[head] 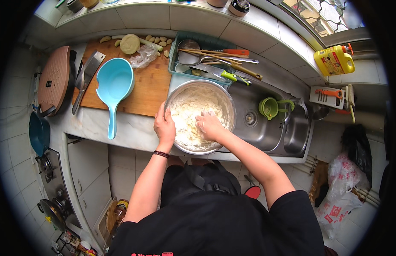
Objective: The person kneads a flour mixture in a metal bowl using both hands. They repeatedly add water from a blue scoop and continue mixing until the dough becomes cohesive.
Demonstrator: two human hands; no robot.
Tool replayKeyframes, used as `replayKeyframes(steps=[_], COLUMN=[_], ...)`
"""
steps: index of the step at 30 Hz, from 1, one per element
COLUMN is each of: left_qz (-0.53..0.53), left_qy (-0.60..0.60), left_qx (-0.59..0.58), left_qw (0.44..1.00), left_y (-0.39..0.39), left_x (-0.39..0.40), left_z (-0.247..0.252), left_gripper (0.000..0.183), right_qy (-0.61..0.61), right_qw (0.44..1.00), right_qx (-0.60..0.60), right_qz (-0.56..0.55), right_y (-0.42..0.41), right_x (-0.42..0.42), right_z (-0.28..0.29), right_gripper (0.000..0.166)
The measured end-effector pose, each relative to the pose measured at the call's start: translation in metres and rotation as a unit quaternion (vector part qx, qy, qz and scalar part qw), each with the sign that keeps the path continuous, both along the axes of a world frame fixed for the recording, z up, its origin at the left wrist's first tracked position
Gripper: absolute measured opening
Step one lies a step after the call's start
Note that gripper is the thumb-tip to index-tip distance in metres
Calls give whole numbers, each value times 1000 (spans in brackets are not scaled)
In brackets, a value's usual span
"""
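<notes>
A round stainless steel mixing bowl (231,108) stands at the counter's front, beside the sink. In it lies a pale, crumbly flour mixture (188,128), with flour smeared up the inner wall. My left hand (165,124) grips the bowl's left rim, the thumb at the edge and the fingers along the outside. Inside the bowl, my right hand (210,125) presses bent fingers into the mixture. Flour clings to those fingers, and the mixture partly hides their tips.
Left of the bowl, a light-blue ladle (116,80) and a cleaver (89,78) lie on a wooden cutting board (147,96). Behind stands a teal basket (204,36) of utensils, including a green-handled knife (231,76). A green strainer (269,108) sits in the steel sink (249,134).
</notes>
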State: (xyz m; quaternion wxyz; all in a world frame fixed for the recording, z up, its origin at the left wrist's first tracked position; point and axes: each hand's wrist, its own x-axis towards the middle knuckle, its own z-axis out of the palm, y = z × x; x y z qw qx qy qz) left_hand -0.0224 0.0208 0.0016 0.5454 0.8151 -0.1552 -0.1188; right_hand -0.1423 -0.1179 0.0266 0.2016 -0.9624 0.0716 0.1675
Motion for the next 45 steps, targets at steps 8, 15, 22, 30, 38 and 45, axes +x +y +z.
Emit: replayKeyframes(steps=[8, 15, 22, 30, 38, 45], left_qz=[-9, -27, -77, 53, 26, -16], left_qy=[-2, -46, 45, 417, 509, 523], left_qx=[-4, 26, -6, -177, -309, -213], left_qw=[1000, 998, 996, 890, 803, 825], left_y=[5, 4, 14, 139, 159, 134], left_x=[0, 4, 9, 45, 125, 154], left_z=[-5, -1, 18, 58, 88, 68], left_gripper=[31, 31, 43, 46, 66, 50], right_qy=[-132, -131, -99, 0, -2, 10], right_qw=[991, 981, 963, 990, 998, 998], right_qx=[0, 11, -96, -60, -15, -68], right_qz=[-23, -141, -233, -127, -56, 7], right_y=[50, 31, -24, 34, 3, -18], right_x=[18, 28, 17, 41, 34, 3], right_z=[-12, -34, -5, -16, -13, 39], right_gripper=[48, 39, 36, 59, 24, 32])
